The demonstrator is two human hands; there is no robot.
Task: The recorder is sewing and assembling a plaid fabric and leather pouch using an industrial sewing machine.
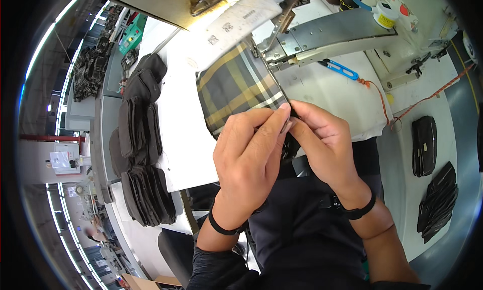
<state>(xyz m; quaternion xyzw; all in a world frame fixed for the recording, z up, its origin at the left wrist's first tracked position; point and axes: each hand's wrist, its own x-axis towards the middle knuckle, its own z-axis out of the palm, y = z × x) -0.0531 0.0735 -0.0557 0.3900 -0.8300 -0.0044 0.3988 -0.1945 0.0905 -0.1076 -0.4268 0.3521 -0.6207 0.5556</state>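
A plaid fabric piece (234, 91) in dark grey, mustard and white lies on the white table, its far end by the metal parts of a sewing machine (342, 38). My left hand (246, 151) pinches the near right corner of this fabric between thumb and fingers. Close against it, my right hand (324, 141) is closed on the same edge, fingertips nearly touching the left ones. A dark strip hangs below the fingertips; what it belongs to is partly hidden by the hands.
Stacks of dark folded fabric pieces (133, 129) line the left. More dark pieces (425, 146) lie at the right. Blue thread snips (342, 68) on an orange cord (380, 96) rest beneath the machine arm. A small white bottle (386, 15) stands at the back right.
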